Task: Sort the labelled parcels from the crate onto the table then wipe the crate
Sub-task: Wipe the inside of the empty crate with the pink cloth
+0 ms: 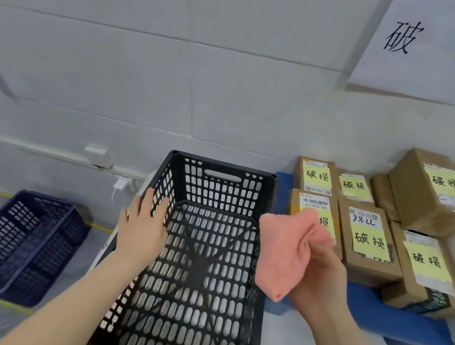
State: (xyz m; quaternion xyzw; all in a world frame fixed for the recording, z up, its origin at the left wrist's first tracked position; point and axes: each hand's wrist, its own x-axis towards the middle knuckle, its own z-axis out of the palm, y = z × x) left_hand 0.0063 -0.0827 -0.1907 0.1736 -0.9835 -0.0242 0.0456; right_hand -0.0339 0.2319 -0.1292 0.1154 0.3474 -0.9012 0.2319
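The black plastic crate (222,168), near centre, stands empty; brown cardboard parcels with yellow labels (371,241) lie sorted on the blue tabletop (371,314), right. Only wiping seems left. The right hand (320,275) holds a pink cloth (282,250) in a pinching grip; the left hand (146,219), grip wide, rests on the crate's left wall.

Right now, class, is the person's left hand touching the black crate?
Touching. The head view shows the left hand lying flat against the left wall of the black crate, fingers overlapping its rim with no gap.
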